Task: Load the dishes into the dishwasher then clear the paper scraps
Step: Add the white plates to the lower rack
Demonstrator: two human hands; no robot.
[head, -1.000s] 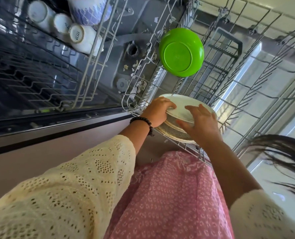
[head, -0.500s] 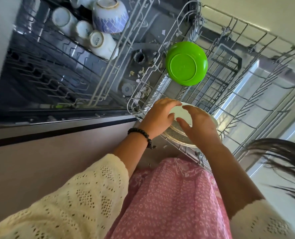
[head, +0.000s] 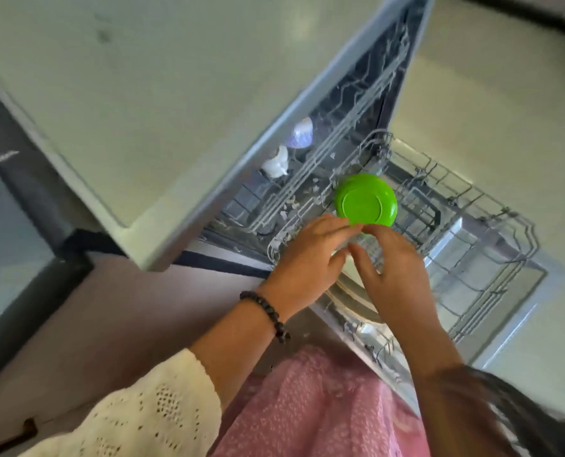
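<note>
Head view: green bowl [head: 366,200] upside down just beyond both hands' fingertips [head: 353,225]

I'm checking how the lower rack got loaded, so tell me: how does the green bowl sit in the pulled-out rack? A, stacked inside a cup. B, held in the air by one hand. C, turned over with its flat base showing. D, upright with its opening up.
C: the green bowl shows its flat round base to the camera, resting in the lower rack.
</note>
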